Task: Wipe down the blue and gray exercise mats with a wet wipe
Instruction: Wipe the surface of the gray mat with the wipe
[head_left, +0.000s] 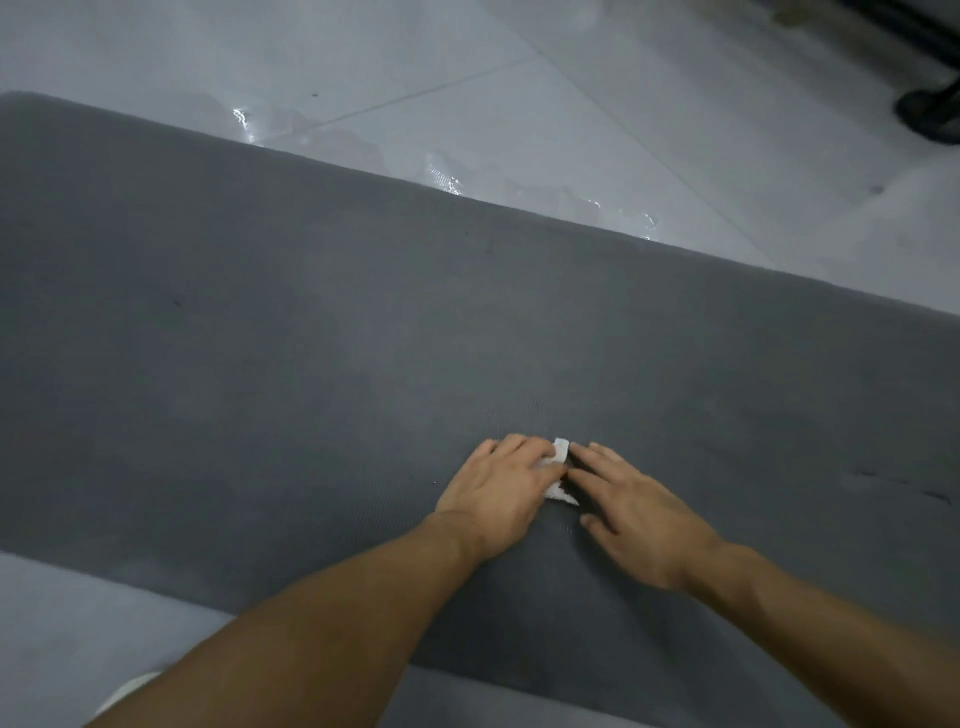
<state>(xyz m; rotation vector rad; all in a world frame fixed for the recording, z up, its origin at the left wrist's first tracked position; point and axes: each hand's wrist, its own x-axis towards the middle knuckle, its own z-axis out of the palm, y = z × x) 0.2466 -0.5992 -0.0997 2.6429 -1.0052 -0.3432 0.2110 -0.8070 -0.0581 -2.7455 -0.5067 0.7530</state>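
The gray exercise mat (322, 332) fills most of the view, lying flat on the floor. Below it, at the lower left, a strip of the blue mat (67, 618) shows. A small white wet wipe (560, 451) lies on the gray mat, mostly covered by my hands. My left hand (501, 491) lies flat on the wipe with straight fingers, pressing it onto the mat. My right hand (631, 506) lies flat beside it, its fingertips touching the wipe's right edge.
Pale tiled floor (519, 93) lies beyond the gray mat's far edge, with wet shiny patches (447, 179) along that edge. A dark object (930, 111) stands at the top right corner. Something white (127, 691) shows at the bottom left under my left forearm.
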